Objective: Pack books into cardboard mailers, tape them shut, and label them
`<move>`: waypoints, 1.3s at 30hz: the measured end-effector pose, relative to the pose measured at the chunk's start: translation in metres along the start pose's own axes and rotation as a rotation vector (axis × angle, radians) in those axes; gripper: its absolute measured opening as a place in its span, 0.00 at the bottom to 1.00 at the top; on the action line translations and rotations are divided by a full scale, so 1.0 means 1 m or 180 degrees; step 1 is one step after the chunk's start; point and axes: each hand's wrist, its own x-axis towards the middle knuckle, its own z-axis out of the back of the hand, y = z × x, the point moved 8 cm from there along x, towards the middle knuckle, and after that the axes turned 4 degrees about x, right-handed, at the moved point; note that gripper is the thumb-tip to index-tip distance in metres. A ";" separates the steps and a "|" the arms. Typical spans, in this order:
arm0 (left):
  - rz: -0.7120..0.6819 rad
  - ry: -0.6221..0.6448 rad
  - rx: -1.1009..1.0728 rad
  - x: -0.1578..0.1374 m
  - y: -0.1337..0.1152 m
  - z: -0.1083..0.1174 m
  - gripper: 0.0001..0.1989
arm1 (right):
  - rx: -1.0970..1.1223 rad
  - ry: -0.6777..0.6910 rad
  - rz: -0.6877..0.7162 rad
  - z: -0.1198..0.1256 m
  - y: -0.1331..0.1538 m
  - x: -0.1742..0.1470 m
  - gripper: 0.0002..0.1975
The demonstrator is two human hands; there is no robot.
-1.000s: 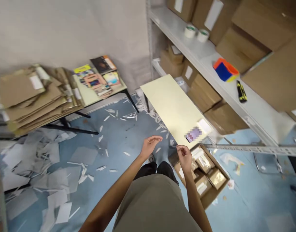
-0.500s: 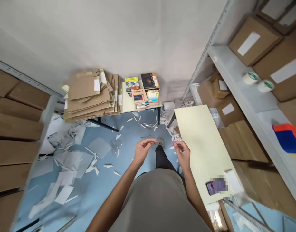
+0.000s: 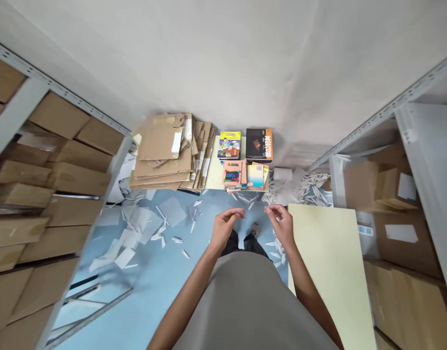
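My left hand (image 3: 225,226) is held out in front of my body, palm inward, its fingers loosely bent and the thumb slightly apart from them. Facing it across a small gap is my right hand (image 3: 282,224), curved in the same way. I see nothing in either hand, and neither touches anything. Beyond them, on the far table (image 3: 212,181), lie a yellow comic-style book (image 3: 229,145), a thick black and orange book (image 3: 259,144), a pink book (image 3: 233,173) and a blue and yellow booklet (image 3: 255,177).
Flattened cardboard boxes (image 3: 161,141) are stacked left of the books. A pale yellow table (image 3: 325,262) stands at my right. Shelves of cardboard boxes (image 3: 77,158) line both sides. Paper scraps (image 3: 130,238) litter the blue floor (image 3: 153,291); a metal frame (image 3: 88,311) lies lower left.
My view has turned left and I have come nearer the far table. The phone and tape rolls have left the picture. Both hands keep about the same pose.
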 end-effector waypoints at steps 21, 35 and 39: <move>0.0060 0.0202 0.0016 0.279 -0.028 0.094 0.15 | -0.0469 -0.0300 -0.0297 -0.115 0.004 0.181 0.18; 0.0749 -0.0194 0.1338 0.405 0.046 0.109 0.28 | -0.2178 0.1040 -0.1078 -0.241 -0.099 0.339 0.09; 0.0774 -0.0335 0.1380 0.411 0.052 0.112 0.28 | -0.2251 0.1113 -0.1218 -0.242 -0.116 0.339 0.08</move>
